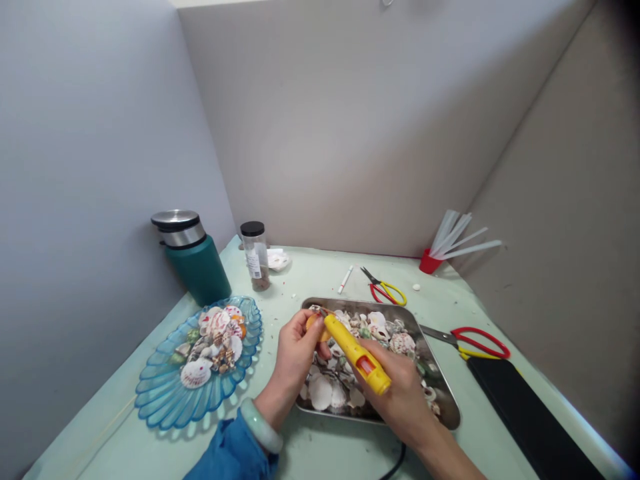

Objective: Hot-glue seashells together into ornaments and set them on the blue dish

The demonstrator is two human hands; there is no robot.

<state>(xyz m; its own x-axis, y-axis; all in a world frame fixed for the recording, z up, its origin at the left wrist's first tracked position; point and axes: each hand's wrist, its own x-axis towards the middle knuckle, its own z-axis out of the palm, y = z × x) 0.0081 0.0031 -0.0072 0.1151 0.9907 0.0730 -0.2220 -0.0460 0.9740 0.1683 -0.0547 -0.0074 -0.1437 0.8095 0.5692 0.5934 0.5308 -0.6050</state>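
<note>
My left hand (295, 353) pinches a small orange shell (314, 325) over the left end of a metal tray (445, 393) full of seashells. A yellow glue gun (356, 353) lies in my right hand (400, 393), its tip touching the orange shell. A pale green bangle and a blue sleeve cover my left wrist. The gun's black cord runs off the near table edge.
A blue glass plate (160, 393) with shells glued on sits at left. Behind it stand a green flask (193, 260) and a small jar (256, 257). Two pairs of scissors (385, 290) (475, 341), a red cup of glue sticks (433, 260) and a black case (525, 413) lie at right.
</note>
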